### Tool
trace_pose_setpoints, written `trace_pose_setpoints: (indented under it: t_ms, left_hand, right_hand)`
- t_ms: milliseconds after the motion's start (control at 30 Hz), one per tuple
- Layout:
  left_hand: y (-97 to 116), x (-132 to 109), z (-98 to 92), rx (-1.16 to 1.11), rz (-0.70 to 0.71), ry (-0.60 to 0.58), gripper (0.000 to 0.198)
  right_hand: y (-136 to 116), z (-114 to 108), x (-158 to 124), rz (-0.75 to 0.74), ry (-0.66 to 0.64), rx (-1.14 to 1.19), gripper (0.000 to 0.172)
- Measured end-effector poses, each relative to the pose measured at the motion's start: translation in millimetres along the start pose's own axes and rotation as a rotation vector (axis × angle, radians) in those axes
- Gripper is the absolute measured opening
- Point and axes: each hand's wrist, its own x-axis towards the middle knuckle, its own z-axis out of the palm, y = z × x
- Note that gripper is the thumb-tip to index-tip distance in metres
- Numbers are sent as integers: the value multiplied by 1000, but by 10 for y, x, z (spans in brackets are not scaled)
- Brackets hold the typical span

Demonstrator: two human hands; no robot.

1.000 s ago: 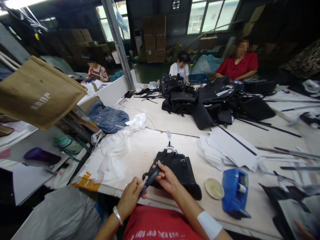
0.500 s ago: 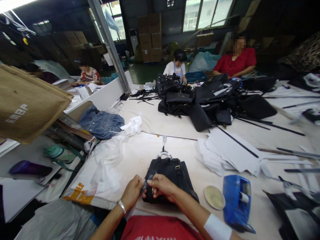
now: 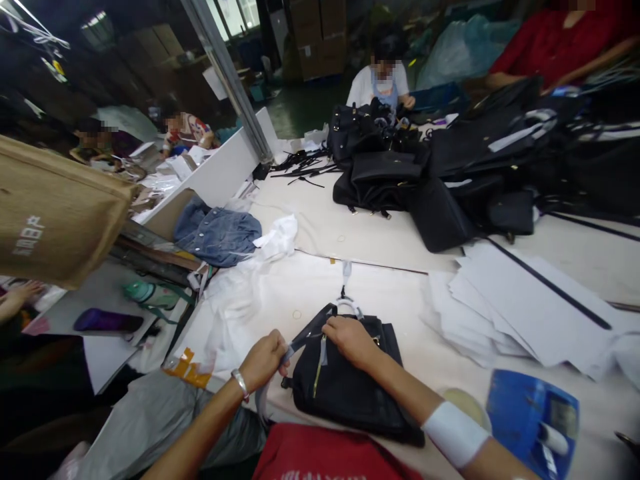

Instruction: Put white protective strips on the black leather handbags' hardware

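A black bag (image 3: 355, 400) lies on the table in front of me, showing a gold zipper (image 3: 319, 373) with a wrapped pull. My left hand (image 3: 264, 360) is closed around a black strap (image 3: 306, 337), and a greyish wrapping shows on the strap at its fingers. Over the bag's upper part, my right hand (image 3: 350, 341) has its fingertips closed on the strap's upper stretch. Between the two hands the strap runs slanted and fairly straight. A white-wrapped ring handle (image 3: 351, 307) stands at the bag's far edge. My right palm hides part of a buckle.
Beyond lies a pile of black bags (image 3: 435, 180). White sheets (image 3: 525, 300) and a blue tape dispenser (image 3: 520, 413) sit to the right, beside a partly hidden round dish (image 3: 467, 407). A denim jacket (image 3: 217, 230) lies left near a metal post (image 3: 230, 80). Other people sit across the table.
My right hand has moved up and away from my left along the strap, which is now stretched between them. The bag has turned, exposing its zippered side. The camera view has shifted.
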Motion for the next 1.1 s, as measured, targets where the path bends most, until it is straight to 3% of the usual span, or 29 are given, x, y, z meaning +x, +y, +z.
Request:
trace_pose_setpoints:
  t_ms: [133, 300, 433, 567, 667, 900, 1100]
  left_hand:
    - [50, 193, 104, 10, -33, -45, 21]
    - [98, 328, 193, 54, -76, -81, 20]
    - [177, 400, 190, 122, -75, -71, 20]
    - [216, 445, 161, 200, -80, -22, 19]
    - [230, 492, 175, 219, -61, 3, 17]
    - [278, 750, 415, 87, -107, -49, 17]
    - [241, 936, 482, 79, -126, -87, 18]
  right_hand:
    - [86, -63, -37, -13, 48, 165, 22]
    - [265, -181, 92, 10, 246, 327, 37]
    - [415, -14, 327, -73, 132, 295, 36]
    - [558, 214, 444, 51, -6, 308, 54]
    - [579, 279, 469, 105, -18, 328, 59]
    - [489, 314, 499, -49, -28, 322, 54]
    - [835, 452, 488, 129, 15, 248, 45]
